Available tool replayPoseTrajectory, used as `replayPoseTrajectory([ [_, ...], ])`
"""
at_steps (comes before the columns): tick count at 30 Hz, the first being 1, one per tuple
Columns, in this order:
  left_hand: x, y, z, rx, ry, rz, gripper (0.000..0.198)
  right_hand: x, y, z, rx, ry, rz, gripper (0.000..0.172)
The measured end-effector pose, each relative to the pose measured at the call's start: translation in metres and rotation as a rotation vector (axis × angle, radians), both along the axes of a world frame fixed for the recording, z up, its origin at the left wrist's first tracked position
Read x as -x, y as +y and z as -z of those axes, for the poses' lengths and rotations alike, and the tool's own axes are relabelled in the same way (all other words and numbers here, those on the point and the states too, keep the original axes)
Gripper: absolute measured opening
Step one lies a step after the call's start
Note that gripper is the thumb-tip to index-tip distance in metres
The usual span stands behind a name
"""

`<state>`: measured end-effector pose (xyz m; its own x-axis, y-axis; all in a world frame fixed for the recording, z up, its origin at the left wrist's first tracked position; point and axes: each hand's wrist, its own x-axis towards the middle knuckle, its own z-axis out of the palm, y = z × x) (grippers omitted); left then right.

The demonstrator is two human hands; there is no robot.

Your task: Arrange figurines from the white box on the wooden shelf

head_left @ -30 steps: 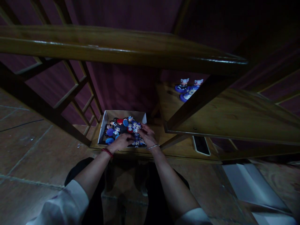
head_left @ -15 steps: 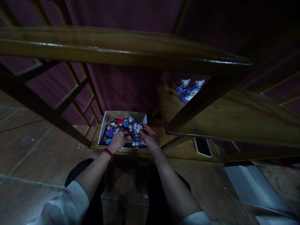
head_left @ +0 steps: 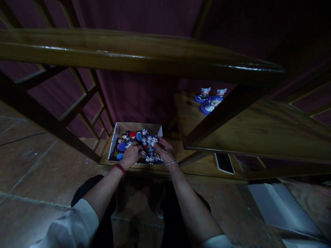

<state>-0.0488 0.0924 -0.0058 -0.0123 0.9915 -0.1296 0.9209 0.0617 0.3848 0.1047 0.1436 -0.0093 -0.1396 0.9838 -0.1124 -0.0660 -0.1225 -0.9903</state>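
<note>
An open cardboard box [head_left: 113,142] stands on the low wooden shelf, filled with several small figurines [head_left: 144,141] in blue, white, red and black. My left hand [head_left: 132,154], with a red bead bracelet at its wrist, reaches over the front of the box. Its fingers are curled down among the pieces; a dark-haired figurine [head_left: 142,153] lies at the fingertips, and what they grip is hidden. At the box's right side, my right hand [head_left: 165,150] closes thumb and fingers around a blue-and-white figurine [head_left: 154,139].
More figurines [head_left: 212,103] on round blue bases stand on the raised wooden shelf [head_left: 248,127] to the right. Below it lies a phone [head_left: 224,162]. A thick wooden rail [head_left: 116,51] crosses in front of me. White board-like sheets [head_left: 284,206] lie on the floor at right.
Both hands stay almost in place over the box, with only slight finger movement. The view has shifted very slightly.
</note>
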Motion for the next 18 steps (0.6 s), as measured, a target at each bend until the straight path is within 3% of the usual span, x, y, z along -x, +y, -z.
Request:
replayPoseTrajectory([
  [11, -0.0016, 0.0001, 0.0034, -0.036, 0.074, 0.031, 0.024, -0.0016, -0.0002, 0.0002, 0.028, -0.020, -0.007, 0.046],
  [18, -0.0055, 0.0009, 0.0062, -0.014, 0.190, -0.041, 0.028, -0.0035, -0.0016, -0.0004, 0.017, -0.068, -0.018, 0.042],
])
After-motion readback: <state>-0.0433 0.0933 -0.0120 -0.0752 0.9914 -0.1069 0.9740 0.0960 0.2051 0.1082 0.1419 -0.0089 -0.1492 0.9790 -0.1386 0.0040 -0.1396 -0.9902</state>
